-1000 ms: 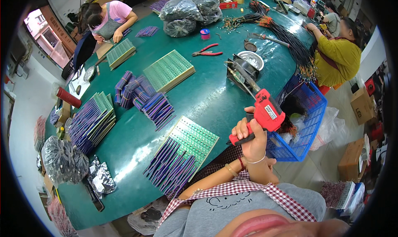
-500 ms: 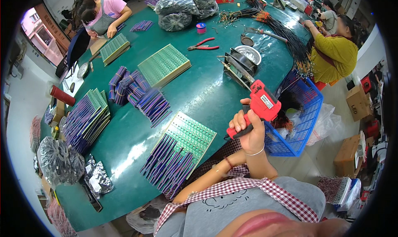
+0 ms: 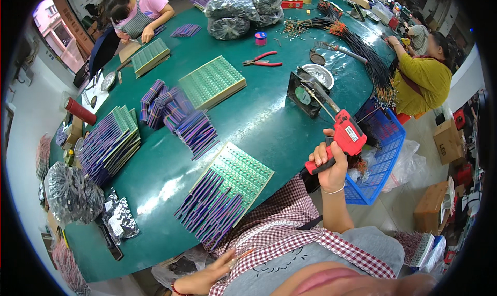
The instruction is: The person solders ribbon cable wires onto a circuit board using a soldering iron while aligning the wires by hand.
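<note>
My right hand is wrapped round the grip of a red soldering gun. The gun's long thin tip points up and left, toward a small black fan on the table. Low against my checked apron is my left hand, its fingers stretched out and holding nothing visible. In front of me lies a green circuit-board panel. Rows of narrow purple-blue strips cover its near left part.
Bundled purple strips, a stack of green panels and red-handled pliers are on the green table. Black cables run along its right side. A blue crate stands beside it. Other people work at the far edges.
My left hand has come away from behind my right forearm, down and left to the apron. My right hand and the soldering gun have shifted slightly right in view.
</note>
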### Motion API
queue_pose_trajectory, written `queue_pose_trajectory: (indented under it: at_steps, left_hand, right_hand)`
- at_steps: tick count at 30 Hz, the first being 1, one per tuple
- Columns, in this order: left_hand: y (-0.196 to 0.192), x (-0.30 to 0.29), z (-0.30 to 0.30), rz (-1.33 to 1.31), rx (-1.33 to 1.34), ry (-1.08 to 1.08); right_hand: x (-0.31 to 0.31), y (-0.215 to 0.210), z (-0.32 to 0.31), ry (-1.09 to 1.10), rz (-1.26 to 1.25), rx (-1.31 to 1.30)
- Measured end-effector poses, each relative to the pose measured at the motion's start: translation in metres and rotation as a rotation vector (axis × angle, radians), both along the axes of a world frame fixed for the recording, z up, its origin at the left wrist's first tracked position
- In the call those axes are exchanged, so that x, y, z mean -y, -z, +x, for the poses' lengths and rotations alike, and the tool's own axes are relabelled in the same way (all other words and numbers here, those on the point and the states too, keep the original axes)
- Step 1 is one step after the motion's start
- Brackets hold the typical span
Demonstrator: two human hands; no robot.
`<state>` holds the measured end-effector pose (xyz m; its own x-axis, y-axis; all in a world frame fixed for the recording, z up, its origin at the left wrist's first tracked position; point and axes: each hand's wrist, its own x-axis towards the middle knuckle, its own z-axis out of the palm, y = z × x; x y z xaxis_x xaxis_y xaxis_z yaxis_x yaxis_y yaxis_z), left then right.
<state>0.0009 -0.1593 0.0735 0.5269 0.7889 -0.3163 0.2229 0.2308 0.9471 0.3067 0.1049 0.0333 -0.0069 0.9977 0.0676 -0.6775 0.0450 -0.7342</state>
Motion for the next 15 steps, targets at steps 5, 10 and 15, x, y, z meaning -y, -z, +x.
queue_pose_trajectory:
  at_steps: [5, 10, 15]
  left_hand:
    - [-0.022, -0.005, -0.006, 0.109, 0.159, 0.015]
    - [-0.053, -0.037, -0.006, 0.237, 0.394, 0.065]
    - [-0.121, -0.04, -0.06, 0.478, 0.023, 0.595]
  right_hand:
    - [0.004, -0.001, 0.004, -0.001, 0.012, 0.005]
    - [0.007, 0.001, 0.013, 0.015, 0.022, -0.02]
    - [0.008, 0.0, 0.014, 0.046, 0.003, -0.034]
